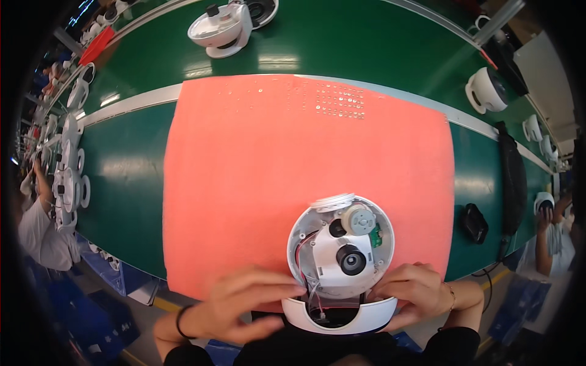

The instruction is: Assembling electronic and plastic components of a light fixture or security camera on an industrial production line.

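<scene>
On the near edge of the pink mat lies a round white housing (297, 247) with its inside facing up. A black camera lens (352, 260), a grey motor (359, 219), a green circuit board (375, 236) and thin wires show in it. A curved white shell (299, 317) with a dark opening sits at its near side, wires running between the two. My left hand (241, 302), slightly blurred, has its fingers stretched to the left joint and its thumb apart. My right hand (415, 293) grips the shell's right end, fingers bent over it and thumb below.
Rows of small metal screws (340, 100) lie at the far side of the pink mat (244, 158). White devices stand on the green bench beyond, one assembly (223, 30) at far left. A black pouch (511, 177) and small black object (474, 223) lie right. People work on both sides.
</scene>
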Action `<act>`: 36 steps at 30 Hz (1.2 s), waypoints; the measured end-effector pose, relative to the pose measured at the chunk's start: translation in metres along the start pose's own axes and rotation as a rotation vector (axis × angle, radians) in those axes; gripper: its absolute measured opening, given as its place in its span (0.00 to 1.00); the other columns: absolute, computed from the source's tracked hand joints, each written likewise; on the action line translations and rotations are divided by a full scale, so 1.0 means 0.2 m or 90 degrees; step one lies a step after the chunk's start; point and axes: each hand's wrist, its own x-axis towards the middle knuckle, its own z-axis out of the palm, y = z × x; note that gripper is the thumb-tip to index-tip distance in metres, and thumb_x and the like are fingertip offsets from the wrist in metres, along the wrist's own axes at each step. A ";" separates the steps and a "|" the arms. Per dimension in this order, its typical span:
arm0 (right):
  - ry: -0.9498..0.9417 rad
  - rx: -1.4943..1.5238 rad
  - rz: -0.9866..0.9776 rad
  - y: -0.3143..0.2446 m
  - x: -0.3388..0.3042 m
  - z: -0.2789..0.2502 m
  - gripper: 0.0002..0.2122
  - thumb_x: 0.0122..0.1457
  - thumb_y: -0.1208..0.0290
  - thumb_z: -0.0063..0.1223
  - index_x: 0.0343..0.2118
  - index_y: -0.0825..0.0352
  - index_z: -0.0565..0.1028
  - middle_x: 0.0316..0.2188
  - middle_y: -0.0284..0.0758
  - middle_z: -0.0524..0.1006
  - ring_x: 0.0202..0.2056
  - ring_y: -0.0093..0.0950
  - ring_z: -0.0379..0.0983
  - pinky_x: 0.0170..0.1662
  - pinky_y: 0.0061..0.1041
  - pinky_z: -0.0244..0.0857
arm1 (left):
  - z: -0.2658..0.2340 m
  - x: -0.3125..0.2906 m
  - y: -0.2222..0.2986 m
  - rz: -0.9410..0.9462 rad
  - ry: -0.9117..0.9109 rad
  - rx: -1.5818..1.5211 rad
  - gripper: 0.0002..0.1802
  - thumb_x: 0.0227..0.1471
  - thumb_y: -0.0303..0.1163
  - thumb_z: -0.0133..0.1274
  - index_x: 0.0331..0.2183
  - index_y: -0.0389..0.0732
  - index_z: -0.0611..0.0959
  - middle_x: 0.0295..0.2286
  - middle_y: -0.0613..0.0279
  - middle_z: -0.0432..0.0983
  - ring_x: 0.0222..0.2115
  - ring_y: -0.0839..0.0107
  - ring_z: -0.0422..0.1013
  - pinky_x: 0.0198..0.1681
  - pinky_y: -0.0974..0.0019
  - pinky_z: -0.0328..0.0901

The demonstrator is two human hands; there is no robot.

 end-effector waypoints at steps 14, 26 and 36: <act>0.026 -0.096 -0.066 -0.02 0.04 0.05 0.26 0.35 0.55 0.68 0.32 0.70 0.71 0.24 0.35 0.75 0.25 0.26 0.75 0.25 0.19 0.69 | 0.12 -0.10 -0.02 0.078 0.111 0.076 0.28 0.31 0.19 0.54 0.43 0.32 0.74 0.31 0.54 0.72 0.29 0.62 0.70 0.32 0.65 0.65; 0.150 -0.171 -0.099 -0.11 0.14 0.07 0.23 0.33 0.58 0.69 0.28 0.70 0.73 0.23 0.34 0.73 0.23 0.27 0.73 0.24 0.23 0.68 | 0.09 -0.10 0.01 0.071 0.136 0.087 0.28 0.27 0.15 0.57 0.40 0.31 0.77 0.31 0.55 0.70 0.30 0.63 0.69 0.32 0.66 0.66; 0.072 -0.083 0.007 -0.10 0.10 0.09 0.23 0.35 0.58 0.69 0.29 0.70 0.71 0.23 0.37 0.76 0.23 0.31 0.75 0.27 0.24 0.69 | 0.13 -0.13 0.01 0.026 0.205 0.041 0.28 0.28 0.33 0.67 0.37 0.36 0.80 0.29 0.61 0.67 0.27 0.71 0.66 0.29 0.71 0.63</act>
